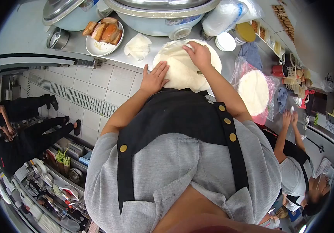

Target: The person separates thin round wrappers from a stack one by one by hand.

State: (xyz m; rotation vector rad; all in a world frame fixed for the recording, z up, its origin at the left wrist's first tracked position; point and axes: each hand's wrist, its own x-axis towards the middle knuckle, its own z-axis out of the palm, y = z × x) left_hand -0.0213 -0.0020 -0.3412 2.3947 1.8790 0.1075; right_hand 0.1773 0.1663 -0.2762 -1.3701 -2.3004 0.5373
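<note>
Pale round sheets lie at the counter's near edge, right in front of the person's black apron; they are the landmark here, and both hands are on them; left hand lies palm down on their left rim, fingers straight and a little apart, gripping nothing; right hand bends over their far part, fingertips drawn narrow beside a small white bit; cannot tell whether these pinch an edge or only touch it; just left of the sheets, one crumpled pale piece; farther left, a white plate with browned blocks heaped on it; past that plate, well left of the sheets, a metal cup; just beyond the sheets, a large pale-blue tub under a metal lid; to their far right, a clear plastic bag, then a white round container and a yellow-lidded jar; right of the sheets, a second pale round on pink and clear plastic; well right of the sheets, past that plastic, a co-worker's raised hands; well left of them, across the tiled floor, two people in black.
</note>
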